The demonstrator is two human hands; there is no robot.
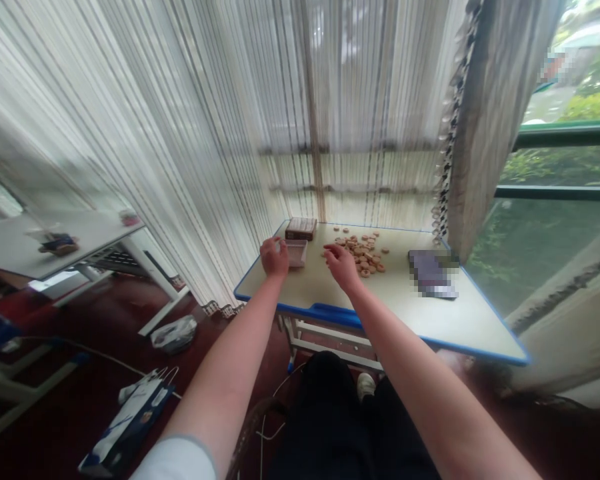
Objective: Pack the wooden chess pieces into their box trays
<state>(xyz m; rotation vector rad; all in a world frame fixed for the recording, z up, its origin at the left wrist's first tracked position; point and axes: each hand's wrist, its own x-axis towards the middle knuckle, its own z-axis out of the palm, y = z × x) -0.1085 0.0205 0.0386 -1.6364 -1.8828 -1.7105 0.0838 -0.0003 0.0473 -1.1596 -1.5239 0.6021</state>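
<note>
My left hand [274, 257] is at the left edge of a shallow clear plastic tray [297, 254], its curved fingers and thumb closed at the rim. Part of that edge is hidden behind the hand. Just right of the tray, my right hand [342, 265] hovers low over the table with its fingers drawn together and pointing left. Whatever lies between those fingertips is too small to make out. A loose heap of round wooden discs [364, 255], like board game pieces, spreads beside the right hand. Behind the tray sits a brown and white box [301, 228].
The pale table [395, 313] has a blue rim. A dark flat item [427, 270], partly blurred out, lies on its right side. Sheer curtains [360, 167] hang right behind. On the floor at left are a paper bag [130, 420] and a plastic bag [175, 333].
</note>
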